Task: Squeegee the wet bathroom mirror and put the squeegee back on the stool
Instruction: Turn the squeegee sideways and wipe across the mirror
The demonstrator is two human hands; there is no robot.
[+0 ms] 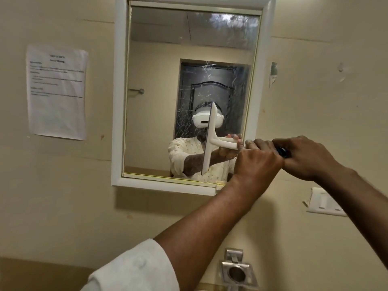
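My left hand [257, 162] is curled tight around the white squeegee [212, 139] handle, fingers fully wrapped. My right hand [304, 157] is closed over the handle's dark end, just beside the left, knuckles touching it. Both forearms reach up toward the mirror [189, 91] from its lower right. The squeegee blade stands near upright, slightly tilted, against the glass at the mirror's lower centre (streaks and droplets show right of the blade).
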